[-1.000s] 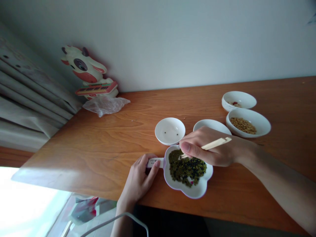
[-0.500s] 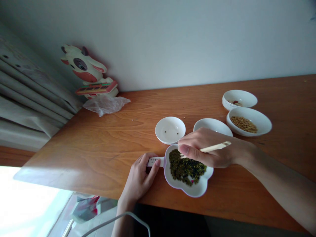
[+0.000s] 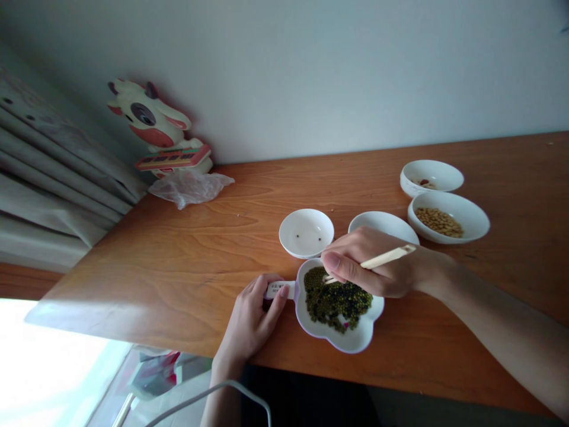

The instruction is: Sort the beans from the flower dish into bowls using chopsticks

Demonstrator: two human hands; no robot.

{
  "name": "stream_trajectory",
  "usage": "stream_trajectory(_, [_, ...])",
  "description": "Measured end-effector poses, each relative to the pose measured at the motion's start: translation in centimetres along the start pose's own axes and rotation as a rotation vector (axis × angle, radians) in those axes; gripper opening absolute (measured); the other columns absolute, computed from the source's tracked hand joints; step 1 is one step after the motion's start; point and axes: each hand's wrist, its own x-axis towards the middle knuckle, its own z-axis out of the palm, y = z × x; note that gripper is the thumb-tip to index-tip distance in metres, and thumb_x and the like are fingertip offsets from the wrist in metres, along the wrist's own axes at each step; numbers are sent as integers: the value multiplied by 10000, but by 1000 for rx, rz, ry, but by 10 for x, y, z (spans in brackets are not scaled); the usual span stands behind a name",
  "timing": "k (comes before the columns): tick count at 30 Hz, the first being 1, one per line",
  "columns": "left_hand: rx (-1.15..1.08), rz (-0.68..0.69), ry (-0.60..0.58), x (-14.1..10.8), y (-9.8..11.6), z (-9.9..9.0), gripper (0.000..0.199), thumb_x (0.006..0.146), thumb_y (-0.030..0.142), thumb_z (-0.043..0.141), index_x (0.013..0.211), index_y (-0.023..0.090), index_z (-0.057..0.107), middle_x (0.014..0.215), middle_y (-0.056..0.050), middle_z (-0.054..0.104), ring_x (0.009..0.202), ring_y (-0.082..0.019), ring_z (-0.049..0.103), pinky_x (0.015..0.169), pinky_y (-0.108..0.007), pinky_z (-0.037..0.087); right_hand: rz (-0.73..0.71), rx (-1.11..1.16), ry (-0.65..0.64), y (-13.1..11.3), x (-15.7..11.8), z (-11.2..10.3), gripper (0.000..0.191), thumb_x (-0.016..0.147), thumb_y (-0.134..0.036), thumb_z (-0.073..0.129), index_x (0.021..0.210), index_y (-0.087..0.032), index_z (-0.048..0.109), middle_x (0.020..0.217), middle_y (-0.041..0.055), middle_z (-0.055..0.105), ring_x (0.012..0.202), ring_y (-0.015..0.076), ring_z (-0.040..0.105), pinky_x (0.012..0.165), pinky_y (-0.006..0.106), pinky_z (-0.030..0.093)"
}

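Note:
A white scoop-shaped dish with a purple rim (image 3: 360, 343) sits near the table's front edge, holding green beans (image 3: 317, 299) mixed with dark ones. My left hand (image 3: 253, 320) is closed round its short handle (image 3: 281, 290). Above the dish, my right hand (image 3: 368, 261) grips a pair of light chopsticks (image 3: 387, 257), their tips down among the beans. Whether a bean is pinched between the tips, I cannot tell. Just behind the dish stands a white bowl (image 3: 306, 222) with two small dark beans inside. Another white bowl (image 3: 384, 222) is partly covered by my right hand.
At the right, a bowl of tan beans (image 3: 475, 225) stands before a bowl with a few reddish and pale pieces (image 3: 438, 172). A cow toy with a keyboard (image 3: 162, 127) and a clear plastic bag (image 3: 189, 188) occupy the back left. A grey cable (image 3: 213, 388) crosses below my left wrist.
The chopsticks have tilted slightly in my right hand, their upper end rising a little and their tips shifting slightly. My left hand stays on the handle.

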Motion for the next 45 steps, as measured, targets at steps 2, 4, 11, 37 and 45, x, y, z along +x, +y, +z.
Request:
stream_trajectory(2, [-3, -6, -2, 0, 1, 0, 221, 1070, 455, 539, 1129, 255, 615, 1037, -39, 736, 928, -227, 684, 846, -340, 498, -21, 25, 47, 0, -3, -4, 529, 1117, -496, 336, 742, -182, 537, 687, 6, 602, 606, 123, 485, 631, 307, 320])
stream_trajectory(4, [-10, -12, -5, 0, 2, 0, 227, 1072, 457, 534, 1125, 252, 615, 1035, -42, 734, 924, -225, 682, 840, -339, 498, -42, 70, 126, 0, -8, -11, 563, 1119, -533, 311, 750, -185, 556, 686, 6, 605, 601, 121, 496, 618, 303, 334])
stream_trajectory(11, [-7, -14, -6, 0, 2, 0, 232, 1072, 456, 528, 1126, 250, 619, 1056, -51, 739, 946, -230, 685, 849, -341, 503, -95, 89, 430, -4, -18, -30, 618, 1117, -599, 230, 763, -218, 564, 674, 7, 603, 596, 135, 537, 594, 310, 389])
stream_trajectory(37, [15, -4, 8, 0, 2, 0, 233, 1064, 450, 532, 1130, 249, 630, 1056, -63, 758, 948, -251, 709, 843, -335, 519, 52, 32, 18, 6, -8, -14, 612, 1117, -567, 236, 792, -189, 590, 707, 12, 626, 628, 139, 508, 668, 305, 364])
stream_trajectory(45, [16, -3, 9, 0, 2, 0, 226, 1068, 439, 532, 1137, 245, 625, 1042, -55, 753, 920, -234, 702, 831, -333, 519, 71, 47, -24, -2, -5, -14, 587, 1129, -531, 228, 769, -190, 544, 708, -9, 572, 634, 129, 469, 694, 304, 351])
